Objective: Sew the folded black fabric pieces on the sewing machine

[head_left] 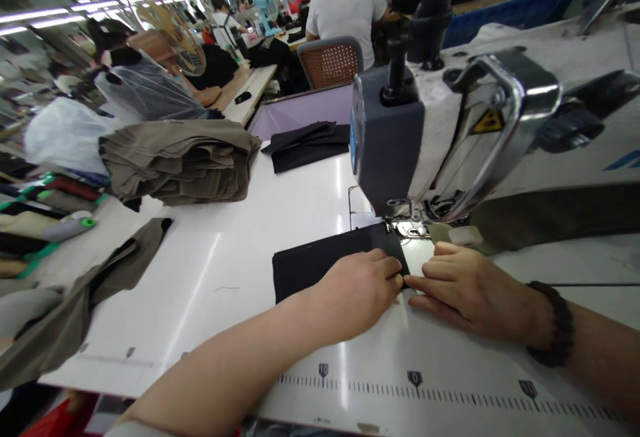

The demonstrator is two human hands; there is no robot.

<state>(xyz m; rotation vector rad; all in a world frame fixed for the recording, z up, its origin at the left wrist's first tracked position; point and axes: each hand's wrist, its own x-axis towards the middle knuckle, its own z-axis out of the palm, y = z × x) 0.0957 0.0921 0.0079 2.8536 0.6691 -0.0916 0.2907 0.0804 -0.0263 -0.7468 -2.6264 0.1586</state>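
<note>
A dark fabric piece (320,257) lies flat on the white table, its upper right corner at the presser foot of the sewing machine (387,137). My left hand (357,290) has its fingers closed on the right edge of this fabric. Just to the right, my right hand (463,287) touches the fabric's lower right corner with an extended index fingertip, its other fingers partly curled. The two hands almost meet at that corner. Around my right wrist is a dark beaded bracelet (555,323).
A thick stack of brown-grey fabric (185,160) sits at the back left, with folded black fabric (310,143) beside it. Brown strips (115,263) hang over the left side. Further back, a person in white (345,7) sits on a chair (333,63).
</note>
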